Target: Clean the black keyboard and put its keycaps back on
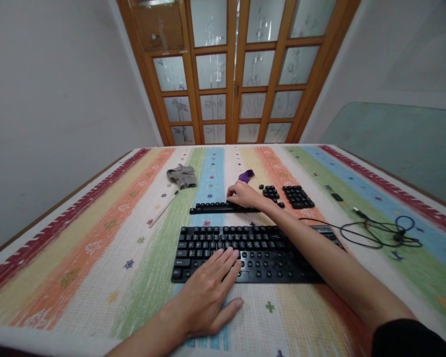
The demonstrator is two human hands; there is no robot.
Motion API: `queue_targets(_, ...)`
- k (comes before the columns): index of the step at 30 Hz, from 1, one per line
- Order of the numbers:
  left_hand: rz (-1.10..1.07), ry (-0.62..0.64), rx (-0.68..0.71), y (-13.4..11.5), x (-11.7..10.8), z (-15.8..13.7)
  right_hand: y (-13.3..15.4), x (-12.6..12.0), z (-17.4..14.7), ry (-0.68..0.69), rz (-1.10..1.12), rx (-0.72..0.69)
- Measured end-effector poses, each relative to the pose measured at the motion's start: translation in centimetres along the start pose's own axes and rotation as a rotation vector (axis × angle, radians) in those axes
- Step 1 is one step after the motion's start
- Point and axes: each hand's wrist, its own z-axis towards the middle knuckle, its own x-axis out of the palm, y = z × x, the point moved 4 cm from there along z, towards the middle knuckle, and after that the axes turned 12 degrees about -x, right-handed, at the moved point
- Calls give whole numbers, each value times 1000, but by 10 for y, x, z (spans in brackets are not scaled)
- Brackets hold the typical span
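A black keyboard (pixel 204 243) lies in front of me, with keycaps on its left and upper parts and bare key stems at the lower right. My left hand (pixel 210 285) rests on its lower edge, fingers stretched out and thumb apart on the cloth. Beyond the keyboard is a long row of loose black keycaps (pixel 211 207). Over the middle of that row my right hand (pixel 242 194) has its fingertips pinched together on a keycap, which the fingers mostly hide. My right forearm crosses above the right side of the keyboard.
Two groups of loose keycaps, one small (pixel 270 193) and one block (pixel 298 197), lie right of my right hand. Behind are a purple cloth (pixel 246 176), a grey cloth (pixel 182 176) and a thin brush (pixel 164 208). A coiled cable (pixel 379 233) lies on the striped tablecloth (pixel 96 248).
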Motion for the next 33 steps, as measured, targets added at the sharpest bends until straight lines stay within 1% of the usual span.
queue_targets(3,14,-28,13,2,1,-1,5,-8,0,-33,-4,0)
queue_targets(6,43,-53,17,3,3,-1,15,-21,-9,-77,0,-17)
queue_targets(9,64,-69,-19,3,4,0,32,-35,-30,-145,52,-91)
queue_targets(13,70,-91,-85,2,4,2,59,-46,-71,-201,115,-184)
queue_targets(18,97,-79,-90,0,6,3,91,-42,-125,-245,246,-289)
queue_targets(21,110,-90,-80,1,6,3,109,-31,-145,-210,219,-403)
queue_targets(23,117,-92,-76,1,6,4,116,-24,-151,-221,161,-446)
queue_targets(26,136,-77,-73,0,5,4,121,-18,-152,-265,88,-479)
queue_targets(29,174,-67,-68,-2,2,4,122,-15,-149,-299,44,-502)
queue_targets(33,226,-85,-76,-4,1,7,122,-15,-148,-335,-1,-510)
